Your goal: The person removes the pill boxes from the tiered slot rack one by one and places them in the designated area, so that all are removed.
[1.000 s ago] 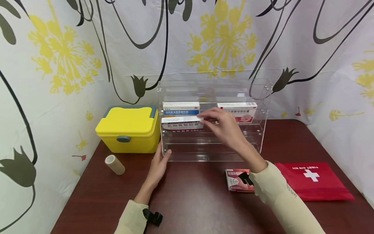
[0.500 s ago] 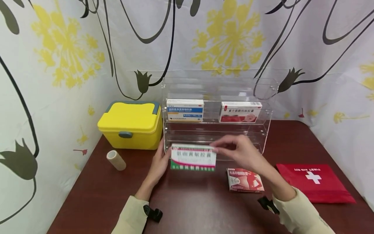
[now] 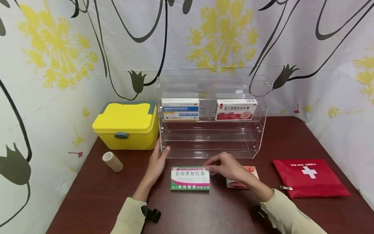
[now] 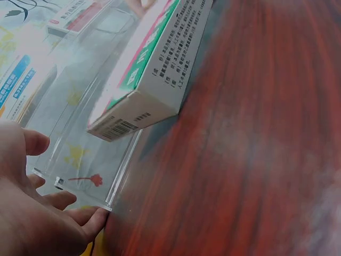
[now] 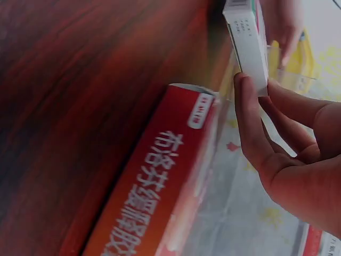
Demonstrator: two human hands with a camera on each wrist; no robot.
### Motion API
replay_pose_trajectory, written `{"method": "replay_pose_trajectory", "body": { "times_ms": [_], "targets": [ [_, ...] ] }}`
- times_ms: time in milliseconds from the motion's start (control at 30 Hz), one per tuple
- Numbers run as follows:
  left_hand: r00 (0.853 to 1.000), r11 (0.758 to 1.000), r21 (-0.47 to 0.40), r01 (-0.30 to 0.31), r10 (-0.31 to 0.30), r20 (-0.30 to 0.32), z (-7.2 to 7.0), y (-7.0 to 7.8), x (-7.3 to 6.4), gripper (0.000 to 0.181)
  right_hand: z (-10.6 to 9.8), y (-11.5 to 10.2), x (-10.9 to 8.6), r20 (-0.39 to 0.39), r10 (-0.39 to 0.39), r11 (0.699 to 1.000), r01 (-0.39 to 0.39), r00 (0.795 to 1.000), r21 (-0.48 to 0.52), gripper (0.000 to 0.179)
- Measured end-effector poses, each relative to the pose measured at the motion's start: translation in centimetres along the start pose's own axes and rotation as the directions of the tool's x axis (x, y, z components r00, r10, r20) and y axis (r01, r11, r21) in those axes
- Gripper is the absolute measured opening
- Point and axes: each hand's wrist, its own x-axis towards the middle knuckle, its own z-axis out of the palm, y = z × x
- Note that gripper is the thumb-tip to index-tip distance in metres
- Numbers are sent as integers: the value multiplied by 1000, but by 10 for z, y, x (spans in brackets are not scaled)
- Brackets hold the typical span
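Right, the right hand pinches one end of a white-and-green box between thumb and fingers, likely to keep its printed face uncovered. Box is in front of the see-through rack, low over the worktop (can't tell if its underside fully touches). Left hand grips the rack's left side panel near the bottom, thumb to the front, apparently steadying it, since light plastic could slide. Blue-banded box and red-banded box stand on the rack, faces forward, probably for reading.

Edges: the rack's front lip runs just behind the box; the red carton lies just right, partly under the right hand, so sideways room is tight there. Worktop extends toward the person; red pouch sits further right, well apart.
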Motion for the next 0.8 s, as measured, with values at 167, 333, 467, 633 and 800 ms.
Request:
{"method": "replay_pose_trajectory", "body": {
  "times_ms": [167, 333, 467, 633, 800],
  "targets": [
    [1000, 1000, -3, 1, -1, 1, -1, 0, 0, 60, 4, 5, 6, -40, -20, 997, 17, 999, -81, 11],
    [1000, 1000, -12, 2, -2, 10, -1, 0, 0, 60, 8, 7, 10, -95, -18, 986, 2, 995, -166, 8],
    [999, 999, -6, 40, -40, 27, -1, 1, 2, 62, 9, 7, 11, -120, -33, 978, 7, 992, -210, 7],
    [997, 997, 7, 72, -72, 40, -2, 13, -1, 64, 11, 9, 13, -133, -47, 971, 14, 990, -239, 6],
    [997, 998, 14, 57, -58, 48, -4, 34, -10, 64, 11, 9, 14, -135, -39, 969, 5, 990, -247, 5]
  ]
}}
